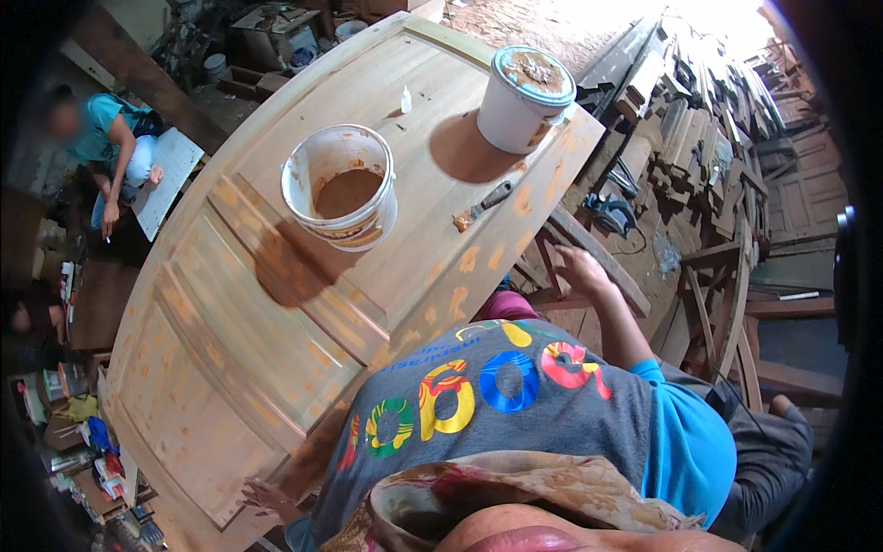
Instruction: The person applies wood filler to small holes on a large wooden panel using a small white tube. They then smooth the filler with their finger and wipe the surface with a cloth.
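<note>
An open white bucket (340,187), smeared inside and partly filled with brown paste, is seen standing near the middle of a large pale wooden door (230,340) laid flat. A second white tub (522,99), closed by a bluish lid caked with the same brown paste, is set toward the door's far corner, well apart from the first. Between them, nearer the far side, a small white bottle (406,99) stands upright. A putty knife (485,202) with paste on its blade is laid near the door's right edge, beside a row of orange-brown filler patches. The door's raised panels are marked with further patches. The left hand (269,498) is pressed flat, fingers spread, on the near corner of the door. The right hand (579,267) is held loosely open just beyond the door's right edge, holding nothing. Another person (108,147) in a teal shirt is seen crouched on the floor at the upper left.
</note>
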A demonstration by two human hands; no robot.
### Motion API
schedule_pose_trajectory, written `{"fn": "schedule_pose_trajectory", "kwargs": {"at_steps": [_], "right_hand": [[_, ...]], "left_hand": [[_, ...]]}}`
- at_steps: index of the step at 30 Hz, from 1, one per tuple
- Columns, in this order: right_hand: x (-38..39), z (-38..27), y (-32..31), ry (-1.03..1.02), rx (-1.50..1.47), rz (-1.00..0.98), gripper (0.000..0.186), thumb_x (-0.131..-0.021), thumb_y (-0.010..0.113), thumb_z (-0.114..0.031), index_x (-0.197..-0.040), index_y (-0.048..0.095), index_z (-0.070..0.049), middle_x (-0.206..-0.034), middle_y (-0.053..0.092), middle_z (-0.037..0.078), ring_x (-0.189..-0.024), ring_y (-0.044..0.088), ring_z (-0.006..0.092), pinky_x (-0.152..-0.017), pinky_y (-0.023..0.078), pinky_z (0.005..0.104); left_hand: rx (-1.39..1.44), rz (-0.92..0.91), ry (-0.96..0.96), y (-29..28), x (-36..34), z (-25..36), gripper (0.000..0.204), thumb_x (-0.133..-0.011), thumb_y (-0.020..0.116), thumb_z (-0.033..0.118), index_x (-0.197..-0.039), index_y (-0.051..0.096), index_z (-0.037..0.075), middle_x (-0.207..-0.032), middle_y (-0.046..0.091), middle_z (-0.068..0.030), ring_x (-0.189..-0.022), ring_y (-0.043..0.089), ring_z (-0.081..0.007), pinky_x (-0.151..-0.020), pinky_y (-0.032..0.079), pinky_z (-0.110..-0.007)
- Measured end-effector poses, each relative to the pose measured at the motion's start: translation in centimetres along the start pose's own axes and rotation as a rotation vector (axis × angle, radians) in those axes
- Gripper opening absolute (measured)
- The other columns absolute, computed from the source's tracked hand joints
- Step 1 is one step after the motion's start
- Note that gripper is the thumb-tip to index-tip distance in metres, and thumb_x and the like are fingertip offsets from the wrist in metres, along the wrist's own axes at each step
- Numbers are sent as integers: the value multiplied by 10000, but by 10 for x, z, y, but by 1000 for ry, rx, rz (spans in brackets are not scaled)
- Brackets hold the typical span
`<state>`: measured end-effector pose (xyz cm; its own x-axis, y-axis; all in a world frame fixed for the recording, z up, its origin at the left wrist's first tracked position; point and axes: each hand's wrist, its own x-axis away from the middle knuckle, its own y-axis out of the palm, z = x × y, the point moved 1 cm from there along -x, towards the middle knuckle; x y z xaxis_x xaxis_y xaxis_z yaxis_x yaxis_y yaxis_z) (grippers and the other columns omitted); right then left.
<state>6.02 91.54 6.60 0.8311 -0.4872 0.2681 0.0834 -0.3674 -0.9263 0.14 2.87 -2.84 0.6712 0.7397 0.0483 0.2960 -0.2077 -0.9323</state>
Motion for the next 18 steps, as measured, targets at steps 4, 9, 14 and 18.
{"fn": "schedule_pose_trajectory", "kwargs": {"at_steps": [4,9,14,18], "right_hand": [[-61,-38,-53,-59,-19,-54,467,-849,660,-296,-1260,577,-90,-1169,606,193,-1090,570,367,-911,469,450],[-140,-29,-104,-246,-164,636,488,-851,671,-264,-1274,551,-51,-1200,544,205,-1123,535,368,-937,449,433],[-281,72,-141,75,-988,907,465,-939,565,-371,-1212,564,5,-1099,569,145,-972,585,238,-835,485,378],[-315,82,-161,88,-1256,190,462,-939,532,-472,-1128,603,-56,-966,618,51,-853,597,153,-779,499,332]], "left_hand": [[412,540,69,-30,-28,25,622,-968,204,626,-1463,357,282,-1546,212,-197,-1405,195,-446,-1066,190,-672],[752,298,120,-129,94,229,716,-980,232,583,-1440,335,45,-1484,277,-280,-1326,317,-477,-1085,260,-582],[1407,417,684,-292,320,419,613,-978,423,421,-1388,374,-32,-1436,346,-263,-1340,327,-407,-1111,245,-499],[1402,415,1088,-325,395,477,544,-924,564,264,-1353,412,-34,-1396,391,-225,-1315,361,-370,-1104,262,-471]]}}
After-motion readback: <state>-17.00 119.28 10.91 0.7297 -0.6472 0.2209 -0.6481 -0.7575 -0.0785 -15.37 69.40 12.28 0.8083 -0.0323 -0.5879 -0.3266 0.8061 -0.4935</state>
